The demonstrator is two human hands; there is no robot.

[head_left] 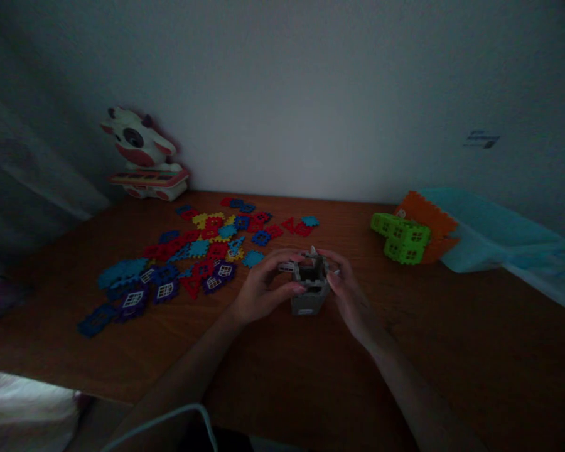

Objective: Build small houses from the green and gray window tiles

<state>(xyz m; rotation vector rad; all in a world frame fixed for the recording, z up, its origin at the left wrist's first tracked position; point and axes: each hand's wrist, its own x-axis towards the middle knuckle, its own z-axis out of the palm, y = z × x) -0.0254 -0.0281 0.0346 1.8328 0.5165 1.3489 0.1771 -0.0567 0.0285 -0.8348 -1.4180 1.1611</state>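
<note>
Between both hands stands a small grey box-like structure (pixel 309 304) built from interlocking toy panels, hollow at the top. My left hand (pixel 269 284) grips its left side, thumb across the near upper edge and fingers behind. The fingers of my right hand (pixel 347 295) close on the right side and back upper edge. A small white window piece (pixel 286 267) shows by the left fingers, at the structure's left. The far side of the structure is partly hidden by the fingers.
Loose interlocking panels (pixel 198 248) in red, blue, yellow and purple spread across the left of the wooden table (pixel 169 358). A toy cow keyboard (pixel 148 176) stands back left. At right are a green block structure (pixel 401 237), an orange panel (pixel 440 229) and a light-blue bag (pixel 494 229).
</note>
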